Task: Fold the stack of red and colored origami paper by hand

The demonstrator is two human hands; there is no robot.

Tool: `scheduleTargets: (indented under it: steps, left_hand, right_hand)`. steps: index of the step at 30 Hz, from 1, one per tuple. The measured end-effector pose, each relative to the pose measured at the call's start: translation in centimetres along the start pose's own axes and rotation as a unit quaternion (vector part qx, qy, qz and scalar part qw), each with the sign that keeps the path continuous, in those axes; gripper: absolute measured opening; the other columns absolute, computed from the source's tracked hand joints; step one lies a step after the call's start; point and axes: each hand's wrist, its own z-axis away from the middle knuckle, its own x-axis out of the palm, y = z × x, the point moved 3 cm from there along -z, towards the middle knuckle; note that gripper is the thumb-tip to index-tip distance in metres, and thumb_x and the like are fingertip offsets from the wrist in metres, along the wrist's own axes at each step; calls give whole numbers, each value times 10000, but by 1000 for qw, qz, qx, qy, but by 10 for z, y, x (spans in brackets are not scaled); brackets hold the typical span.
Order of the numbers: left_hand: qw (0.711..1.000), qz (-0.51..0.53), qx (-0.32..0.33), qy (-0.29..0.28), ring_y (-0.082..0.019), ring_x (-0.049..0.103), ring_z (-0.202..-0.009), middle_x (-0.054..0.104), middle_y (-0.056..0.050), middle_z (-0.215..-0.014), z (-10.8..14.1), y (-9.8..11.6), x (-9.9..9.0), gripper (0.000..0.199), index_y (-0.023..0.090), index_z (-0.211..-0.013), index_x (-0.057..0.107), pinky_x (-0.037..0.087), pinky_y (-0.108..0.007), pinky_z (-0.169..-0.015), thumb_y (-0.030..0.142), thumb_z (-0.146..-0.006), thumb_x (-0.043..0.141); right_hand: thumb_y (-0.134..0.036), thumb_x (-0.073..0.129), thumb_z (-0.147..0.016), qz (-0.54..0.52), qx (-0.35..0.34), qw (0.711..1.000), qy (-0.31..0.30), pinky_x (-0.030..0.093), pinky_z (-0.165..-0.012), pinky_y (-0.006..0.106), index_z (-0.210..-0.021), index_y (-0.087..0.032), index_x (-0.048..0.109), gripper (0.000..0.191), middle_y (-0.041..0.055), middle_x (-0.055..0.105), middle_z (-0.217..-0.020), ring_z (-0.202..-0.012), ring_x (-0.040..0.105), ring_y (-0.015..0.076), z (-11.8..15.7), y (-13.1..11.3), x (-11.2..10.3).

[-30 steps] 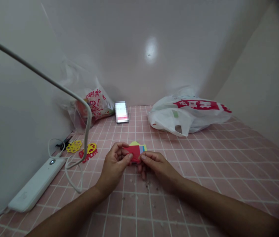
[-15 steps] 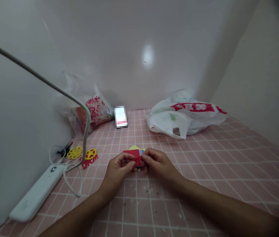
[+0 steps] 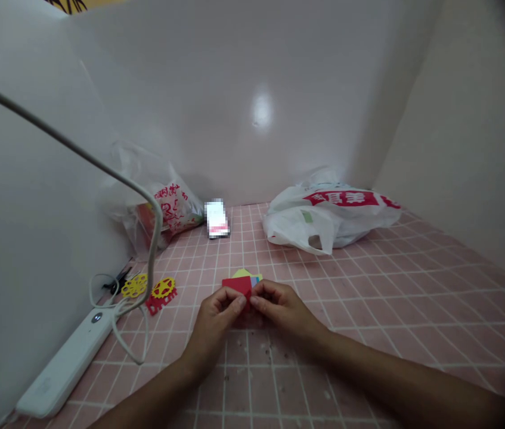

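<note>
A small red piece of paper (image 3: 238, 284) is held between both hands near the middle of the pink tiled tabletop (image 3: 252, 238). My left hand (image 3: 217, 311) pinches its lower left part between thumb and fingers. On the right side, my right hand (image 3: 282, 302) grips it close to the left fingertips. Behind the red piece, yellow paper (image 3: 241, 273) and a bit of blue and lilac paper show past its upper edge. The fingers hide the lower part of the red piece.
At the left lie a white power strip (image 3: 67, 363), a looping cable (image 3: 156, 238), yellow gear-like shapes (image 3: 163, 288) and a red cut-out (image 3: 161, 302). Farther back are a clear bag (image 3: 176, 208), a lit phone (image 3: 217, 219) and a white plastic bag (image 3: 332, 217). Walls enclose the back and sides.
The view has tilted slightly upward. My right fingertips have moved left, nearer the left ones, and more of the red paper's face shows above the fingers.
</note>
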Motion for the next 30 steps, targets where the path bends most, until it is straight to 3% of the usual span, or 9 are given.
scheduleTargets:
  steps: [7, 11, 20, 30]
  left_hand:
    - [999, -7, 0, -36, -103, 470, -584, 558, 25, -629, -5, -8, 0, 250, 144, -701, 599, 357, -220, -586, 359, -783, 696]
    - [999, 13, -4, -44, -105, 489, -592, 578, 18, -653, -7, -6, -2, 257, 150, -744, 617, 371, -220, -593, 392, -815, 663]
    - [996, 41, -62, -45, -107, 528, -553, 603, 14, -631, -9, -10, -4, 300, 151, -728, 631, 411, -225, -570, 420, -696, 758]
    - [997, 17, -44, -59, -100, 511, -554, 594, 14, -625, -8, -8, -2, 246, 153, -721, 609, 394, -213, -549, 379, -762, 698]
  right_hand:
    - [-333, 652, -770, 35, 10, 999, 15, 359, -554, 236, -699, -183, 536, 202, -31, 513, -662, -575, 461, 104, -3, -2, -4]
    - [-299, 633, -757, 43, 34, 998, -4, 335, -538, 236, -696, -188, 531, 163, -35, 512, -635, -553, 451, 104, -4, -3, -5]
    - [-313, 648, -752, 34, 57, 997, -46, 352, -557, 247, -698, -194, 545, 166, -7, 577, -652, -591, 496, 128, -5, 3, -6]
    - [-312, 630, -780, 65, 47, 995, -66, 342, -554, 251, -697, -184, 572, 163, 3, 597, -642, -574, 485, 123, -5, 1, -7]
